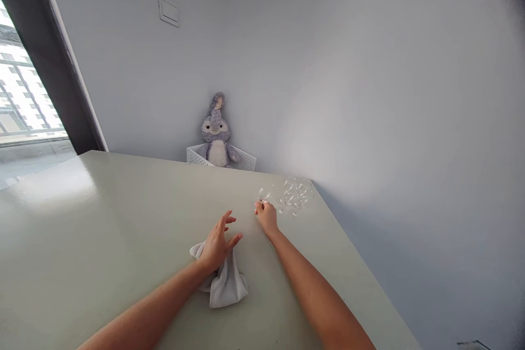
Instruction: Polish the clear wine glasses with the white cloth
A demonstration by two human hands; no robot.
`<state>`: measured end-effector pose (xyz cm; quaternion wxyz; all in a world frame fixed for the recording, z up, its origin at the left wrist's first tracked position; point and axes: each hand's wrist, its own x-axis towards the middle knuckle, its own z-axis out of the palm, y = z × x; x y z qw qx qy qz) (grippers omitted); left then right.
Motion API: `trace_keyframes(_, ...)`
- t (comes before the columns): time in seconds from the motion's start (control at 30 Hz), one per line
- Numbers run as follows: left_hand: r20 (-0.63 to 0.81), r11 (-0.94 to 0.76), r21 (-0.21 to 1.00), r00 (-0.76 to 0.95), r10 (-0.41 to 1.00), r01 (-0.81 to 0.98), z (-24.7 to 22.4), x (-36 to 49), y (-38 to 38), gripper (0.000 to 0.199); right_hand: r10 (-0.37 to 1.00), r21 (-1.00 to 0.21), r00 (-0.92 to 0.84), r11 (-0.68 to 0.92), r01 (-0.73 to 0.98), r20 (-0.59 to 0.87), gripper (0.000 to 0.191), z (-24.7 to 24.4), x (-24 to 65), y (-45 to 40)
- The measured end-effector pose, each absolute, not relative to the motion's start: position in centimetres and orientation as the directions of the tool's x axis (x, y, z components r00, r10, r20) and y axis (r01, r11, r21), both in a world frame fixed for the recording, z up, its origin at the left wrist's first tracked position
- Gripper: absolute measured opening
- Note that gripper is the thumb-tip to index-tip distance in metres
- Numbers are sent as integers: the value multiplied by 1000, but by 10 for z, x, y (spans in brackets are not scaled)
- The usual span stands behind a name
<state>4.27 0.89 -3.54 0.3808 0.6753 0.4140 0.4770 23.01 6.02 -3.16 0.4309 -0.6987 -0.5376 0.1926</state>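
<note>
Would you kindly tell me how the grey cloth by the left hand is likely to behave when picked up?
The grey cloth will probably be floppy, as it lies in loose, soft folds. It looks light for its size, appearing to be just fabric. It seems unlikely to roll, since it lies crumpled on the table.

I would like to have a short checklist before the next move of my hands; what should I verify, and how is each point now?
1. Right hand has a grip: ok, its fingers are closed, apparently on a clear glass.
2. Left hand is free: ok, fingers spread, nothing seen in its grasp.
3. Cloth is within reach: ok, it lies crumpled beneath the left hand.
4. Other glasses are well away from the table edge: not ok, they are grouped near the far right corner.
5. Clear glass is spotless: cannot tell, too small here.
</note>
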Motion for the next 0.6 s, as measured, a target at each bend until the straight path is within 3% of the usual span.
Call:
trace_keyframes(0.3,267,-297,943,193,944,148,-34,43,9,55,830,-843,555,-260,471,53,23,-41,261,102)
trace_keyframes(0.6,240,-257,963,176,955,84,-38,44,10,50,819,-930,573,-236,282,-35,30,-29,254,88)
